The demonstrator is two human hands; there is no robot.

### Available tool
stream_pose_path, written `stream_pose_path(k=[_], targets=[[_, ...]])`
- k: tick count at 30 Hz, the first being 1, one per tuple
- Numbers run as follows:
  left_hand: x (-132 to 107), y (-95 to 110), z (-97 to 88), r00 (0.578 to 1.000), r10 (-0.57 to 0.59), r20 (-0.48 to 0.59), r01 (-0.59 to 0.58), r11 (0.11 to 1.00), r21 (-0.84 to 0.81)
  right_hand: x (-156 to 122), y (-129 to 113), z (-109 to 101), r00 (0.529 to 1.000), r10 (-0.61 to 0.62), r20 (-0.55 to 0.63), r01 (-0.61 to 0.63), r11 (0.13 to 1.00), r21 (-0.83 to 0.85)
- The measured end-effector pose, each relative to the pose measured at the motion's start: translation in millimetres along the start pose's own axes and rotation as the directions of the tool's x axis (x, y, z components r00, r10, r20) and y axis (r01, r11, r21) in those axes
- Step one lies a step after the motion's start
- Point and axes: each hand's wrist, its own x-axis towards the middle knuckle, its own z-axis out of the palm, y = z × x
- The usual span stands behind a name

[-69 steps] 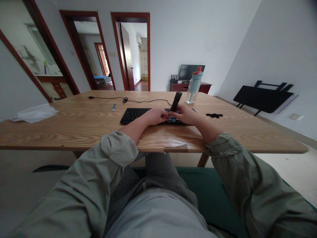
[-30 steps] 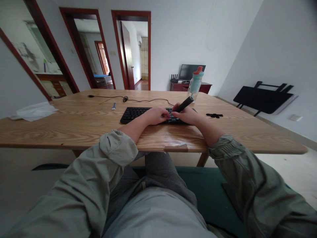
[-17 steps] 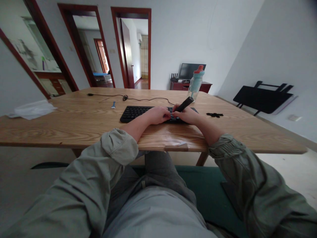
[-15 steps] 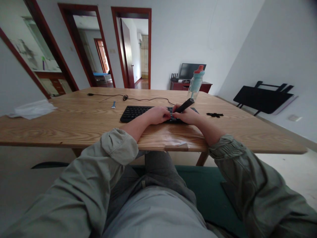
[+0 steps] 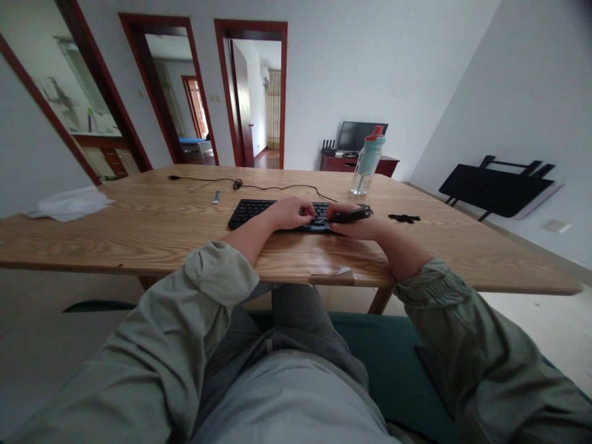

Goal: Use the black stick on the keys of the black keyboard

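A black keyboard [image 5: 252, 213] lies on the wooden table in front of me, partly covered by both hands. My right hand [image 5: 354, 227] is closed around a dark, thick-handled tool [image 5: 351, 214] whose exact kind I cannot make out. The tool lies low over the keyboard's right part, its front end pointing left toward the keys. Over the middle of the keys, my left hand [image 5: 291, 214] has its thumb and fingers drawn together. Whatever is between those fingertips, if anything, is too small to tell.
A black cable [image 5: 277, 187] runs behind the keyboard. A clear bottle with a red lid [image 5: 367, 161] stands behind my right hand. A small blue item [image 5: 216, 197] lies left, a black item [image 5: 404, 218] right, and a white cloth or bag [image 5: 69, 203] far left on the table [image 5: 152, 234].
The tool in my right hand has tipped from slanting upward to nearly level. My left hand stays close to the same keys. The whole view has shifted slightly.
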Motion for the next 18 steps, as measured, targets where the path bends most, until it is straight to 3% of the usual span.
stream_pose_path(k=[11,18], targets=[[11,2,11.1,0.997,-0.007,0.083,0.01,0.999,-0.038,29,17,-16,0.989,0.062,0.135,-0.086,0.979,0.185],[24,3,16.3,0.998,-0.049,0.032,0.053,0.989,-0.137,37,15,-10,0.987,0.085,0.136,-0.113,0.97,0.214]])
